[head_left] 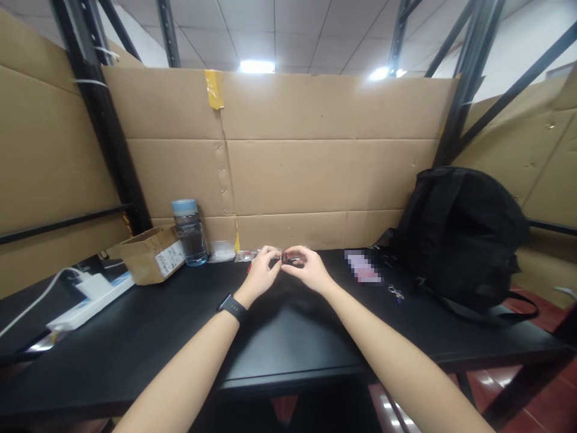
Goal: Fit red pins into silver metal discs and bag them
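Note:
My left hand [265, 269] and my right hand [309, 268] meet over the middle of the black table, fingertips almost touching. Between them is a small, shiny, dark reddish-brown thing [284, 258], too small to name. Fingers and thumbs of both hands close around it in a pinch, and they partly hide it. A dark watch [232, 308] is strapped on my left wrist. Just behind my left hand lie small clear plastic packets [246, 256], with a bit of red beside the fingers.
On the left stand a power strip [92, 300] with a white charger, an open cardboard box [151, 255] and a blue-lidded water bottle [190, 233]. To the right lie a blurred pinkish card [363, 266], a small metal trinket [396, 293] and a black backpack [464, 240]. Cardboard walls [288, 174] enclose the table.

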Demonstrator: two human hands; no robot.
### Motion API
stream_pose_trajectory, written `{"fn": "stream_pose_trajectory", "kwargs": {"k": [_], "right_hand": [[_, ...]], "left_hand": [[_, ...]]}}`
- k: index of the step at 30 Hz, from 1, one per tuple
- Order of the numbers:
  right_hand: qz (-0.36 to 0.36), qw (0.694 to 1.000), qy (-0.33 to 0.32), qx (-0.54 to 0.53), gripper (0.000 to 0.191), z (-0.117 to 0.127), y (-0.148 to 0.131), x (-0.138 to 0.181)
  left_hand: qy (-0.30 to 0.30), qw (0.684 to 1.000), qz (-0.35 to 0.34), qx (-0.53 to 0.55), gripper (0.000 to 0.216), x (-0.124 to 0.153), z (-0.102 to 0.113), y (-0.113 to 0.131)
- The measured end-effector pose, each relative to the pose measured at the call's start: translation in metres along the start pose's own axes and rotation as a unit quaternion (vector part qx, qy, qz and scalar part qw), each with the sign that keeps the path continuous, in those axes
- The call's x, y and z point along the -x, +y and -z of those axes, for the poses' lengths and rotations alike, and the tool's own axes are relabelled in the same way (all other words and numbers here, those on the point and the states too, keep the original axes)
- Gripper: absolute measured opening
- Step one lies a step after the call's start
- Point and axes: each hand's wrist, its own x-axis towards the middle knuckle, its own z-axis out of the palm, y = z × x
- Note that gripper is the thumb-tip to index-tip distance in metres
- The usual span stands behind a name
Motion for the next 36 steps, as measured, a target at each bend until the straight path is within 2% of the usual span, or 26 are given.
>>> {"fn": "stream_pose_trajectory", "kwargs": {"k": [10, 15, 19, 27, 30, 34, 36], "right_hand": [[-0.058, 0.993, -0.004, -0.1, 0.043, -0.003, 0.0, 0.0], [-0.098, 0.989, -0.022, -0.112, 0.037, -0.003, 0.003, -0.002], [-0.134, 0.987, -0.058, -0.07, 0.039, -0.001, 0.006, -0.003], [-0.102, 0.992, -0.075, 0.023, 0.029, 0.004, 0.016, -0.002], [-0.094, 0.99, -0.082, 0.066, 0.028, 0.004, 0.02, -0.002], [-0.076, 0.99, -0.074, 0.096, 0.027, 0.004, 0.022, -0.001], [-0.065, 0.989, -0.075, 0.106, 0.026, 0.004, 0.021, -0.001]], "left_hand": [[0.052, 0.995, -0.035, -0.076, 0.008, 0.001, -0.001, 0.008], [0.084, 0.991, -0.035, -0.102, 0.006, 0.002, 0.0, 0.012], [0.096, 0.989, -0.041, -0.102, 0.006, 0.002, 0.003, 0.014], [0.056, 0.993, -0.06, -0.091, 0.004, 0.002, 0.005, 0.018], [0.045, 0.995, -0.044, -0.082, 0.009, 0.002, 0.005, 0.019], [0.058, 0.998, 0.002, -0.031, 0.026, 0.001, 0.005, 0.015], [0.024, 0.999, 0.017, -0.031, 0.028, 0.001, 0.004, 0.011]]}}
